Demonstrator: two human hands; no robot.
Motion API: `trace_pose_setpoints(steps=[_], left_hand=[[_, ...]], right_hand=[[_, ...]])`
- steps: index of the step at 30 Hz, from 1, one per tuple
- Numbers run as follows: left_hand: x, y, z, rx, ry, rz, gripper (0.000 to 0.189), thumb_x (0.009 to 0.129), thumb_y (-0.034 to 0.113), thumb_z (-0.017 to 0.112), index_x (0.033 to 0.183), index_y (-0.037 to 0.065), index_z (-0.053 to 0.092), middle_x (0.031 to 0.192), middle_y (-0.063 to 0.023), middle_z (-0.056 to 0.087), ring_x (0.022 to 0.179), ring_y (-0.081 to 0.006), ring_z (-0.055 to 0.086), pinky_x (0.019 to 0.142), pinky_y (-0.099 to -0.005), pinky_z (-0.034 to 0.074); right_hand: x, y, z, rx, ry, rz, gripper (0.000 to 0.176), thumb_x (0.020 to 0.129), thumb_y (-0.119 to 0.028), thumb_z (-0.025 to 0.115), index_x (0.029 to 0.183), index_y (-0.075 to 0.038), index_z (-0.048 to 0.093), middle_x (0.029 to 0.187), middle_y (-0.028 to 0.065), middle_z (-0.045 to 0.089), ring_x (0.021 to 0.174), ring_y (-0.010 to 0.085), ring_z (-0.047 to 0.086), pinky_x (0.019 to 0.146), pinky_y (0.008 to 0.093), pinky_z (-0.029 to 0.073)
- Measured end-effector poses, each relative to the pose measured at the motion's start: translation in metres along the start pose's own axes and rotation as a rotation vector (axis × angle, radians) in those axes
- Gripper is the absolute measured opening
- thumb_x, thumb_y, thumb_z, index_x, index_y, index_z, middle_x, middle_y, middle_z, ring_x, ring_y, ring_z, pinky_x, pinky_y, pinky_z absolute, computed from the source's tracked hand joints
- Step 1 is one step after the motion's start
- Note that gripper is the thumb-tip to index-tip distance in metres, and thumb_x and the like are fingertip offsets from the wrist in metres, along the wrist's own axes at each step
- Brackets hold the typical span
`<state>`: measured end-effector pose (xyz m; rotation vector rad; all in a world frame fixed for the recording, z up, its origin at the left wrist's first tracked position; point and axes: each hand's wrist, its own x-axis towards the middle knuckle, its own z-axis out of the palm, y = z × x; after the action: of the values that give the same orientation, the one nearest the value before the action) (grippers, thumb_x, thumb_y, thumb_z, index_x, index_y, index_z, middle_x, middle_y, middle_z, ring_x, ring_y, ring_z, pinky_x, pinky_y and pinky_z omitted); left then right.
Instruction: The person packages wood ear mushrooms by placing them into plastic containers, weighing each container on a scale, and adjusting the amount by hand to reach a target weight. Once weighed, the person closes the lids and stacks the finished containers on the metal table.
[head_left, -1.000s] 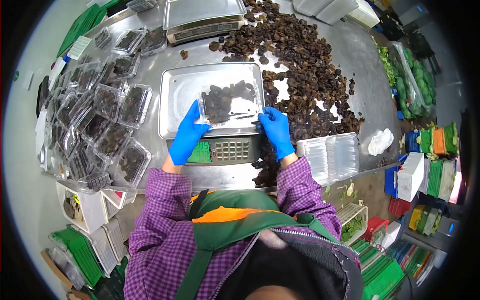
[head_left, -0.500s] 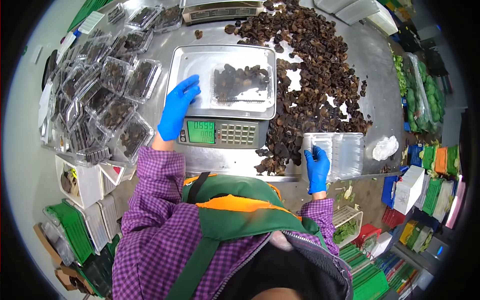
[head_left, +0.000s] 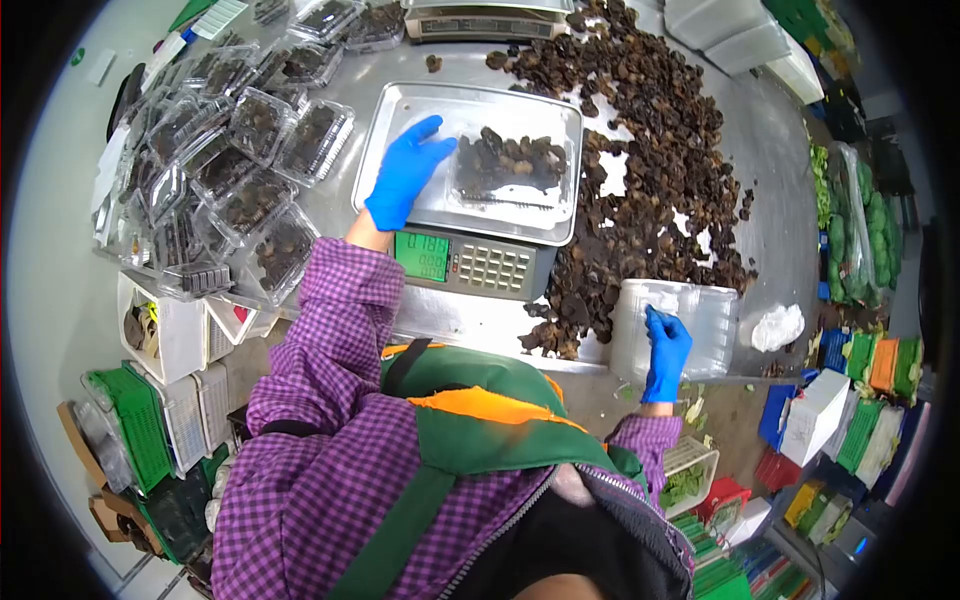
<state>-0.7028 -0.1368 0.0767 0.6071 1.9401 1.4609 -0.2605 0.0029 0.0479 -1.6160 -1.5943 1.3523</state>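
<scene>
My left hand (head_left: 405,170), in a blue glove, is over the metal pan (head_left: 480,222) of a digital scale (head_left: 480,266). Its fingers are stretched out, just left of an open clear plastic box (head_left: 510,170) holding dark wood ear mushrooms, and nothing shows in them. At the table's front edge, my blue-gloved right hand (head_left: 667,355) has its fingers pinched together on a clear plastic container (head_left: 705,320) at a stack of such containers. The fingertips partly hide what they grip. Green digits glow on the scale's display (head_left: 422,256).
Loose wood ear mushrooms (head_left: 660,170) spread across the table right of the scale. Filled clear boxes (head_left: 250,205) are piled at the left. A second scale (head_left: 487,25) stands at the back; a crumpled white bag (head_left: 777,327) lies at the right edge.
The camera view has shifted, so the table appears farther right. My left hand remains beside the box on the pan. My right hand's fingers have closed at the containers. The scale's digits have changed.
</scene>
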Motion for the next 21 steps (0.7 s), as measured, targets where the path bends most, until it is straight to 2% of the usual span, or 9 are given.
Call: trace_pose_setpoints(steps=[2, 3, 7, 8, 11, 14, 17, 19, 21], left_hand=[[0.021, -0.008, 0.002, 0.157, 0.003, -0.043, 0.081, 0.081, 0.037, 0.074, 0.144, 0.003, 0.037, 0.14, -0.0131, 0.047, 0.119, -0.022, 0.052, 0.094, -0.0343, 0.044], [0.041, -0.036, 0.005, 0.251, 0.037, 0.069, 0.084, 0.078, 0.037, 0.077, 0.143, 0.002, 0.038, 0.139, -0.0157, 0.048, 0.118, -0.0236, 0.053, 0.094, -0.0341, 0.044], [0.049, -0.03, 0.017, 0.123, -0.115, 0.089, 0.061, 0.075, 0.032, 0.081, 0.122, -0.001, 0.06, 0.112, -0.011, 0.066, 0.099, -0.0166, 0.06, 0.088, -0.0312, 0.048], [0.046, -0.025, 0.02, 0.154, -0.072, 0.065, 0.047, 0.076, 0.028, 0.08, 0.11, -0.001, 0.066, 0.1, -0.0062, 0.068, 0.09, -0.0125, 0.06, 0.083, -0.0293, 0.049], [0.027, -0.008, 0.019, -0.257, -0.174, 0.006, 0.034, 0.079, 0.021, 0.076, 0.105, 0.001, 0.067, 0.098, -0.0046, 0.067, 0.093, -0.0123, 0.06, 0.085, -0.0272, 0.046], [0.017, 0.012, -0.001, -0.361, -0.089, 0.023, 0.032, 0.083, 0.018, 0.069, 0.109, -0.001, 0.065, 0.104, -0.008, 0.066, 0.102, -0.0158, 0.058, 0.094, -0.0284, 0.041], [0.039, 0.013, -0.051, -0.405, 0.17, 0.004, 0.026, 0.084, 0.014, 0.066, 0.106, 0.0, 0.065, 0.102, -0.0097, 0.067, 0.097, -0.0188, 0.061, 0.09, -0.032, 0.045], [0.068, 0.022, -0.104, -0.691, 0.058, 0.178, 0.031, 0.085, 0.019, 0.067, 0.108, -0.002, 0.063, 0.096, -0.0094, 0.067, 0.086, -0.0174, 0.062, 0.083, -0.0301, 0.047], [0.098, 0.048, -0.148, -0.881, 0.373, 0.258, 0.037, 0.089, 0.025, 0.063, 0.112, -0.004, 0.062, 0.096, -0.0106, 0.067, 0.086, -0.0192, 0.062, 0.084, -0.0304, 0.048]], right_hand=[[-0.009, -0.026, -0.005, -0.054, 0.101, -0.116, 0.012, 0.084, -0.01, 0.073, 0.084, 0.0, 0.067, 0.076, -0.0007, 0.063, 0.069, 0.005, 0.051, 0.063, 0.0212, 0.042], [-0.016, -0.042, -0.008, -0.033, 0.141, -0.184, 0.012, 0.084, -0.01, 0.073, 0.083, 0.0, 0.066, 0.074, -0.0014, 0.061, 0.069, 0.0048, 0.05, 0.063, 0.0209, 0.041], [-0.033, -0.103, 0.008, 0.115, 0.175, -0.344, 0.009, 0.084, -0.002, 0.07, 0.083, 0.0, 0.062, 0.077, -0.0009, 0.06, 0.072, 0.0059, 0.051, 0.065, 0.022, 0.043], [-0.033, -0.113, 0.017, 0.001, 0.17, -0.481, 0.007, 0.083, 0.001, 0.069, 0.084, -0.001, 0.062, 0.08, 0.0001, 0.06, 0.074, 0.0075, 0.052, 0.066, 0.0228, 0.044], [-0.031, -0.148, 0.064, -0.165, 0.103, -0.863, 0.016, 0.079, 0.003, 0.07, 0.093, -0.003, 0.068, 0.087, 0.0064, 0.063, 0.078, 0.0176, 0.059, 0.073, 0.0284, 0.047], [-0.019, -0.168, 0.123, -0.144, -0.072, -0.938, 0.023, 0.079, -0.001, 0.071, 0.101, -0.008, 0.07, 0.088, 0.009, 0.065, 0.08, 0.022, 0.061, 0.073, 0.0307, 0.049], [-0.007, -0.175, 0.168, -0.281, -0.285, -0.899, 0.029, 0.08, -0.009, 0.071, 0.108, -0.014, 0.07, 0.089, 0.0086, 0.065, 0.082, 0.0256, 0.062, 0.073, 0.0338, 0.05], [0.0, -0.169, 0.189, -0.381, -0.393, -1.013, 0.04, 0.079, -0.021, 0.072, 0.118, -0.018, 0.065, 0.102, 0.0092, 0.063, 0.09, 0.0269, 0.061, 0.078, 0.0366, 0.05], [-0.003, -0.173, 0.199, -0.379, -0.462, -1.034, 0.043, 0.079, -0.024, 0.073, 0.12, -0.019, 0.064, 0.106, 0.0099, 0.063, 0.095, 0.0276, 0.06, 0.082, 0.0377, 0.049]])
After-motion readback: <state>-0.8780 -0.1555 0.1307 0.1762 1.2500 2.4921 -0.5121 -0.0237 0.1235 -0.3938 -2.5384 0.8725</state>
